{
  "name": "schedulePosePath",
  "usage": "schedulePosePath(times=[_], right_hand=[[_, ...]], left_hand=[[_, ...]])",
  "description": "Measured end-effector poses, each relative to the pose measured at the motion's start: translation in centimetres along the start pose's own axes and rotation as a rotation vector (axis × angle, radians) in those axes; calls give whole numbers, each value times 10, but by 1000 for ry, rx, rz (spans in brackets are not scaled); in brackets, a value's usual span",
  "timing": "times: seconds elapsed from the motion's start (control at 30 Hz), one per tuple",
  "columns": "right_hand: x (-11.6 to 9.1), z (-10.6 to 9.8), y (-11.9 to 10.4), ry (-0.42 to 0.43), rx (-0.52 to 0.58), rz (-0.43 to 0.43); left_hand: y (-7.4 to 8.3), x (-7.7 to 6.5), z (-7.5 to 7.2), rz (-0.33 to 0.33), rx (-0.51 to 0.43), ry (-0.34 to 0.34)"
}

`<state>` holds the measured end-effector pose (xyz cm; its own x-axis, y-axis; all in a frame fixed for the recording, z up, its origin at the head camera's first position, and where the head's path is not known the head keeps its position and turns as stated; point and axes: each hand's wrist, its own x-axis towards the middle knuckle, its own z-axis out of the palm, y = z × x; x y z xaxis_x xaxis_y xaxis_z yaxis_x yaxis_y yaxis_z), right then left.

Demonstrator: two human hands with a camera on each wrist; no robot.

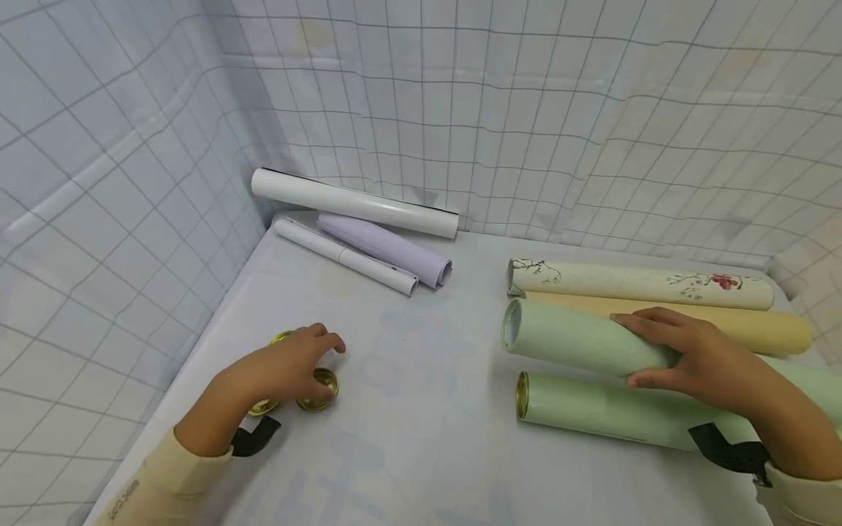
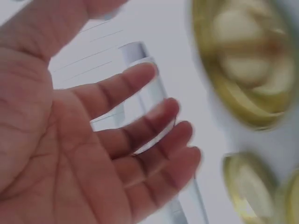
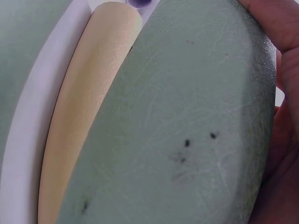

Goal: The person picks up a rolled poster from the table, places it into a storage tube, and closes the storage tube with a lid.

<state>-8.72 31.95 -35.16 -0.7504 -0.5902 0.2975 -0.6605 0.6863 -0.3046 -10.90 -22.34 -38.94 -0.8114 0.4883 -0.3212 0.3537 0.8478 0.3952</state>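
My right hand [image 1: 704, 358] grips a light green cardboard tube [image 1: 569, 332], thumb on the near side and fingers over the top. The tube's left end shows a pale hollow. Dark specks mark its surface in the right wrist view. Below it lies a second green tube [image 1: 592, 409] with a gold cap in its left end. My left hand [image 1: 279, 369] hovers around round gold metal caps [image 1: 317, 402] on the left of the table. In the left wrist view its fingers are spread loosely, and its palm holds nothing; a gold cap [image 2: 252, 65] appears beside the fingertips.
A yellow roll [image 1: 756, 326] and a cream roll with painted blossoms [image 1: 631, 283] lie behind the green tubes. At the back left are a glossy white roll [image 1: 355, 203], a lilac roll [image 1: 388, 247] and a thin white roll [image 1: 342, 256]. Grid-patterned cloth walls [image 1: 421, 109] enclose the table.
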Motion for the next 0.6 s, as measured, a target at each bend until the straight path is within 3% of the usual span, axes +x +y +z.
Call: schedulePosePath(times=[0.1,0.2,0.33,0.47,0.6], right_hand=[[0,0,-1,-4,4,2],[0,0,-2,-3,7,5],[-1,-2,-1,-2,11,7],[-1,-3,0,-8,5,22],[-1,-3,1,-14,1,19]], left_hand=[[0,9,-13,6,18,67],[-8,27,-27,21,50,116],[-35,64,-40,61,40,156],[-68,102,-49,88,-35,228],[-92,121,-57,75,-108,330]])
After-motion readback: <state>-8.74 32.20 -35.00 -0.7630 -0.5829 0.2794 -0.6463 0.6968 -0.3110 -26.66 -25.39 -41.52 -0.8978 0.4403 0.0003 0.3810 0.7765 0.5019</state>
